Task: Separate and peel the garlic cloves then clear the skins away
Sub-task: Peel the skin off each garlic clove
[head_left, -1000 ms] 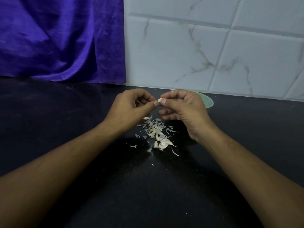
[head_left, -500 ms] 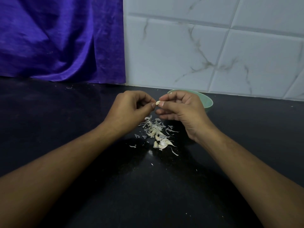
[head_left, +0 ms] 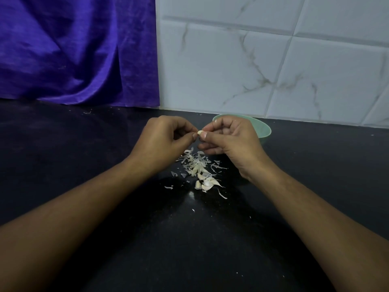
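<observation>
A small pale garlic clove [head_left: 200, 132] is held in the air between both hands above the black counter [head_left: 105, 165]. My left hand [head_left: 162, 142] pinches its left end with thumb and fingertips. My right hand [head_left: 229, 140] pinches its right end, fingers curled. Directly below lies a heap of white garlic skins [head_left: 194, 162] with a few unpeeled cloves [head_left: 206, 183] at its near edge. A light green bowl [head_left: 264, 129] stands behind my right hand, mostly hidden by it.
A purple cloth [head_left: 73, 51] hangs at the back left. A white marbled tile wall [head_left: 273, 60] closes the back right. Tiny skin scraps [head_left: 168, 187] dot the counter around the heap.
Both hands stay together on the clove with only slight finger shifts; the clove has turned a little between the fingertips. The heap below is unchanged.
</observation>
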Demonstrator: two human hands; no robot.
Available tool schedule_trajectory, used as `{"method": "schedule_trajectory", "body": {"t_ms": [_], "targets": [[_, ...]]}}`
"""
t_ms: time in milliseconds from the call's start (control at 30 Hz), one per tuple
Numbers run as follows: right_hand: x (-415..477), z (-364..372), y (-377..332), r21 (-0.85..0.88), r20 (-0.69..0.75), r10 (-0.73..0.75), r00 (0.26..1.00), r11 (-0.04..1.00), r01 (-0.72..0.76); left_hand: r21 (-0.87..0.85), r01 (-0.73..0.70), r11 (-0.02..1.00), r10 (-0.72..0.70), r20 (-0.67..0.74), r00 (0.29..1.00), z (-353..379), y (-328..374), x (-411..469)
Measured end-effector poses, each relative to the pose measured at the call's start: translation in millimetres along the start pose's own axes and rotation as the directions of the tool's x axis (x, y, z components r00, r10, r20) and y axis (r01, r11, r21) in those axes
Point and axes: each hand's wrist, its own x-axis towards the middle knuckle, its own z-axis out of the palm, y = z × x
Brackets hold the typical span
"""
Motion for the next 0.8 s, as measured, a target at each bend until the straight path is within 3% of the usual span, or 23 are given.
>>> {"method": "schedule_trajectory", "body": {"t_ms": [133, 500, 800], "targets": [[1, 0, 2, -0.035, 0.000, -0.014, 1.000, 0.999, 0.014, -0.183, 0.118, 0.976, -0.114, 0.033, 0.993, 1, -4, 2], [3, -3, 3, -0.175, -0.003, -0.200, 0.980, 0.965, 0.196, -0.465, 0.328, 0.822, -0.287, 0.159, 0.945, 3, 5, 1], [5, -4, 4, -0.179, 0.030, -0.226, 0.974, 0.957, 0.227, -0.449, 0.303, 0.841, -0.274, 0.130, 0.953, 1, 8, 0]]}}
